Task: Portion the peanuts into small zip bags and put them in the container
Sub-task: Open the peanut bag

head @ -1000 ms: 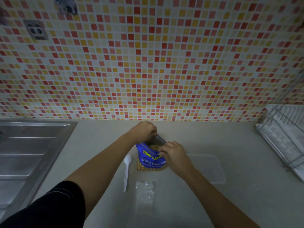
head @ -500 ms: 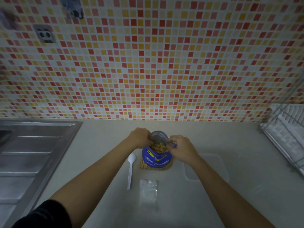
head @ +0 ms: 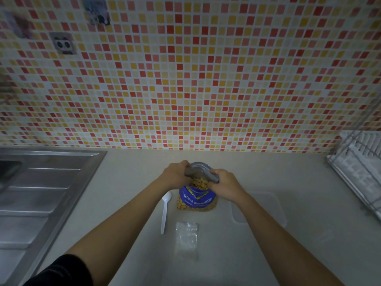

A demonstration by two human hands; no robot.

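Note:
A blue peanut bag [head: 196, 200] stands on the counter with its top pulled apart, peanuts showing inside the silver lining. My left hand [head: 176, 176] grips the left edge of the mouth and my right hand [head: 225, 185] grips the right edge. A white plastic spoon [head: 165, 211] lies just left of the bag. A small clear zip bag [head: 186, 240] lies flat in front of it. A clear plastic container [head: 266, 209] sits to the right, partly behind my right forearm.
A steel sink drainboard [head: 41, 195] fills the left side of the counter. A wire dish rack [head: 358, 172] stands at the far right. A mosaic tile wall [head: 185, 79] rises behind the counter.
The top of the peanut bag has been pulled apart wider, so the peanuts now show. My right hand moved from the bag's front to its right top edge.

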